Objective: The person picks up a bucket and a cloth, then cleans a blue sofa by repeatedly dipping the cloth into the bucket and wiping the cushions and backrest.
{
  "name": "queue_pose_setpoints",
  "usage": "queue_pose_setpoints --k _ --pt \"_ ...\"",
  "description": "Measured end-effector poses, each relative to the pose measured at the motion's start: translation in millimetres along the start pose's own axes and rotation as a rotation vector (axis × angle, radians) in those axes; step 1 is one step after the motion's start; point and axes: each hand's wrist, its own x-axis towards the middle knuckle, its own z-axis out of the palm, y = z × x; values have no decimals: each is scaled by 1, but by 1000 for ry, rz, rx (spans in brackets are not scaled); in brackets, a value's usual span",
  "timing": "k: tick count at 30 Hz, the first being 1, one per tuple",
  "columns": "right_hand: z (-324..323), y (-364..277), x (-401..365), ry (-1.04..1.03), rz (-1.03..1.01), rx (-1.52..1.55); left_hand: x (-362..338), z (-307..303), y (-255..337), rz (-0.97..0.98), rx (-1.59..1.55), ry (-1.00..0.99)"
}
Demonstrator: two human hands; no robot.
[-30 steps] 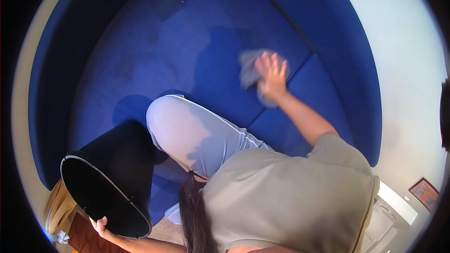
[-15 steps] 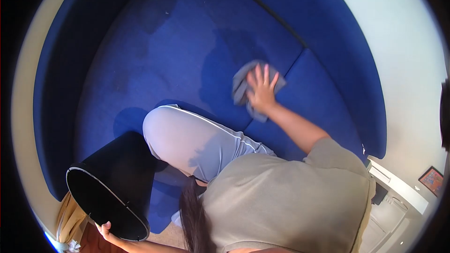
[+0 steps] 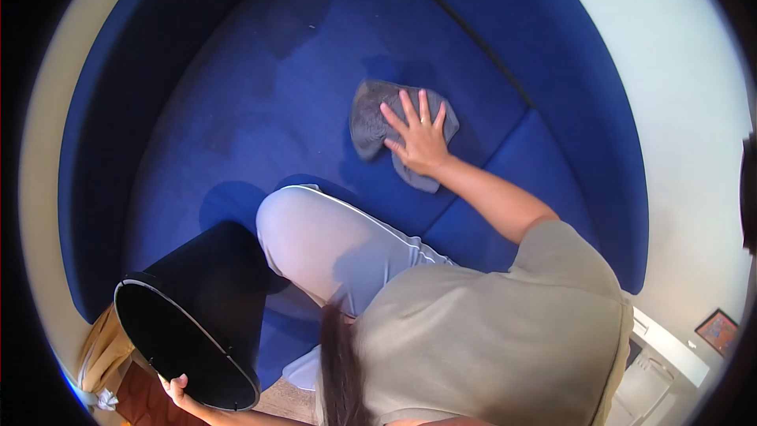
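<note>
My right hand (image 3: pixel 419 142) lies flat with fingers spread on a grey cloth (image 3: pixel 369 122), pressing it against the blue seat cushion (image 3: pixel 260 118). The cloth is partly bunched and fans out to the left of the fingers. At the lower left, my left hand (image 3: pixel 180 390) grips the near rim of a black bin (image 3: pixel 209 284). The bin is tilted on its side, its open end facing down and left, beside my bent knee. The fingers inside its rim are only partly visible.
A curved blue backrest (image 3: pixel 544 39) wraps around the seat. My knee (image 3: pixel 303 237) rests on the cushion. Tan curtain fabric (image 3: pixel 106 351) hangs at the lower left. A white cabinet (image 3: pixel 670 355) and a framed picture (image 3: pixel 717 331) are at the lower right.
My right hand and the cloth have slid left and slightly up over the cushion, and the cloth is spread wider. My left hand still holds the bin, nearly unmoved.
</note>
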Motion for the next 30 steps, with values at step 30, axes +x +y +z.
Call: queue_pose_setpoints --k 30 --pt "-25 -3 111 18 -282 -93 -13 16 6 -114 -182 109"
